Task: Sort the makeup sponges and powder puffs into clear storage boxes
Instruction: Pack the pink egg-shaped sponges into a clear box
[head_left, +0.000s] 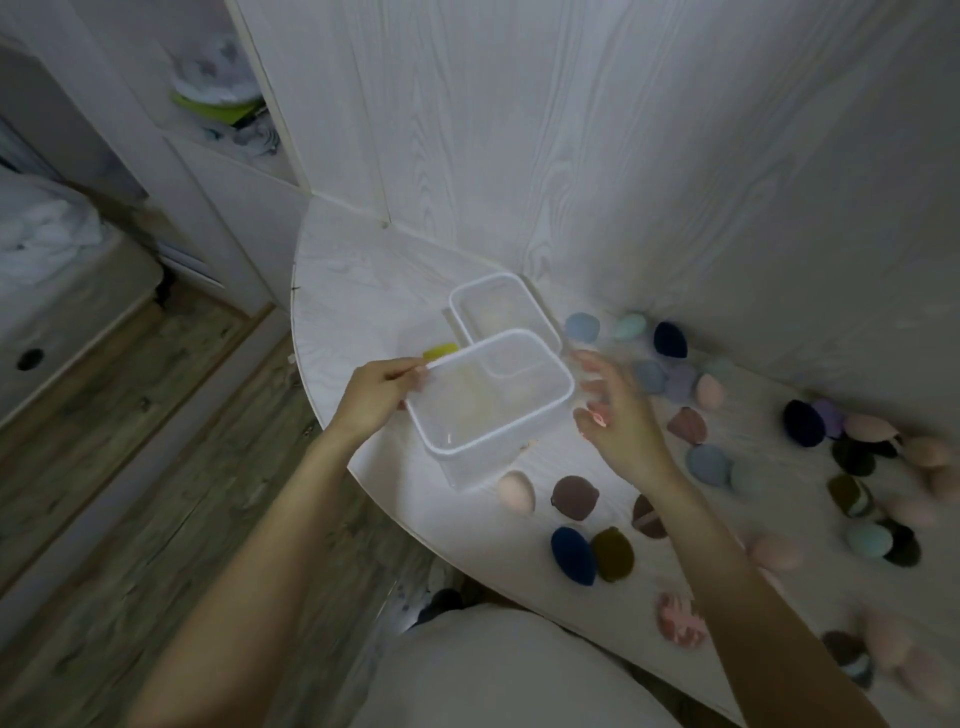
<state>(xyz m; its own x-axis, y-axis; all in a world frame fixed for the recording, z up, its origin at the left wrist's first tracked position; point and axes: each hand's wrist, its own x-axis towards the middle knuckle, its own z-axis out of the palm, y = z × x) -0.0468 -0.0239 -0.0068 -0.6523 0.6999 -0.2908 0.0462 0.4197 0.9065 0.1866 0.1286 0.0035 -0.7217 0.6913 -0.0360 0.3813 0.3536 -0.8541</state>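
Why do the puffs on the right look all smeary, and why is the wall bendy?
Head view: the puffs near the right edge are blurred; the right hand looks smeared too. The wide lens curves the wall panels. Dim, bluish light.

The scene is dim and flat, in a cool grey-white cast with no clear light source and muted colours. Shadows are soft and faint; a weak one lies under the near clear plastic storage box (491, 400) on the white wood-grain counter (358, 275). A small glint shows on the box's inner wall. Wide-angle distortion bends the wall panels and the counter's edge outward. The right hand (615, 415) is smeared by motion blur, and the coloured teardrop makeup sponges (883, 499) at the right edge are soft and streaked.
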